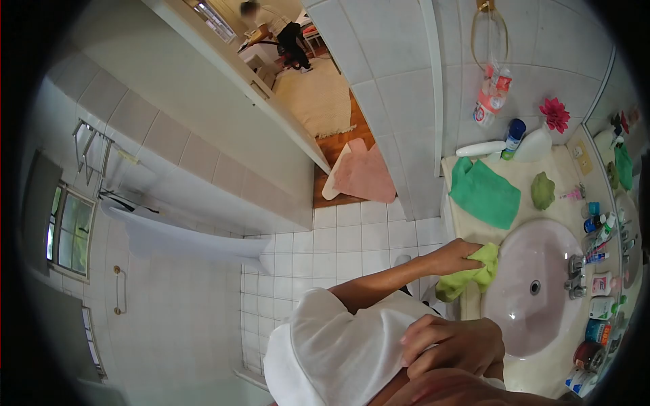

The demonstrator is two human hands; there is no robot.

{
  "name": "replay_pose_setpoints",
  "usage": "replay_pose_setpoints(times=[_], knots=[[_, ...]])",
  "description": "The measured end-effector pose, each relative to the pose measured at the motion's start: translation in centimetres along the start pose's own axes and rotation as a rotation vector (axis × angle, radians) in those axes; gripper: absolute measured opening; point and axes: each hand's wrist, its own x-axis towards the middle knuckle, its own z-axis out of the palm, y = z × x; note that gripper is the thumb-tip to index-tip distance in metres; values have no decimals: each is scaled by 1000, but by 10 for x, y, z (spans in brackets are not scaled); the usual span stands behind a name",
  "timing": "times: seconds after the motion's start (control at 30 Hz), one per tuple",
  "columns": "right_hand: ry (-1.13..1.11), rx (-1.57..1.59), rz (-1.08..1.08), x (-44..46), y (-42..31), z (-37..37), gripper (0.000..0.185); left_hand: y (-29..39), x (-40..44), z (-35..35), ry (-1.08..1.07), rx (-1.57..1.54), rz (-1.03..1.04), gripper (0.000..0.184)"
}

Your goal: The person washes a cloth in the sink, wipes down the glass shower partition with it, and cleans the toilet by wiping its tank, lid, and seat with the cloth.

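Ahead of the fingers of the left hand, open space is offered above the sink; beyond it, the way is blocked by the faucet and bottles.

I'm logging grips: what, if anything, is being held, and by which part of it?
The left hand holds the yellow-green cloth by a bunched edge. Whether the right hand grips the shirt cannot be told.

Lime cloth partly hidden, distant head blurred
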Motion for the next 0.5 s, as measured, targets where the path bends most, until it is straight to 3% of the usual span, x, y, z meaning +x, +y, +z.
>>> replay_pose_setpoints(times=[0.23,0.5], knots=[[4,-7,39,23,39,-24,60,0,8,-41,-75,76,50,28],[10,-2,79,41,69,-50,61,-9,1,-100,13,94,146,30]])
